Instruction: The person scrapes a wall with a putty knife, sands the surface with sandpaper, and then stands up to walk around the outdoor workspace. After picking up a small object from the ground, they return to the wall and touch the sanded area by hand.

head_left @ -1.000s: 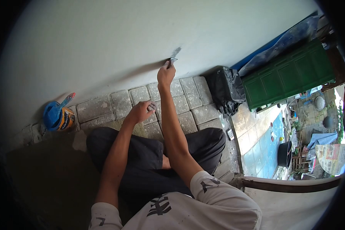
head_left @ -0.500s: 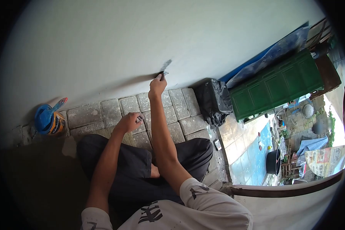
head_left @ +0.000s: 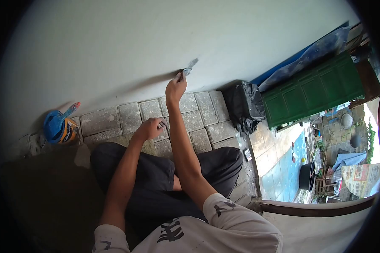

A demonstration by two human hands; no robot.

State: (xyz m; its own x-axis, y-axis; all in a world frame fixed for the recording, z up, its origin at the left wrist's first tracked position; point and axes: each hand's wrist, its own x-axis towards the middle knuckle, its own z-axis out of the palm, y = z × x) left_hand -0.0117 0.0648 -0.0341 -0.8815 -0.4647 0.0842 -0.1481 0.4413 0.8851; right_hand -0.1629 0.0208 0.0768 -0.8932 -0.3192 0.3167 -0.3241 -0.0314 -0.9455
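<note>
My right hand point(head_left: 176, 87) grips a small putty knife point(head_left: 186, 72), its pale blade at the white wall point(head_left: 114, 46). Just beyond the blade is a grey smeared patch point(head_left: 193, 63) on the wall. Low over the paving, in front of my crossed legs, my left hand point(head_left: 150, 128) is closed with its fingers curled. Its fingertips look greyish, and whatever they may hold is hidden. To the left, an open paint can point(head_left: 67, 131) with blue on its rim stands by the wall, a brush point(head_left: 70, 110) with a red-tipped handle leaning out of it.
Grey paving blocks point(head_left: 99, 120) run along the wall's foot. At the right are a black plastic bag point(head_left: 245, 107), a large green container point(head_left: 314, 90) and a blue sheet point(head_left: 304, 57). Further off, a black tub point(head_left: 307, 176) stands by blue-painted tiles point(head_left: 274, 181).
The whole view has shifted slightly. My right hand with the putty knife has moved a little left relative to the grey patch. My left hand stays curled in about the same place.
</note>
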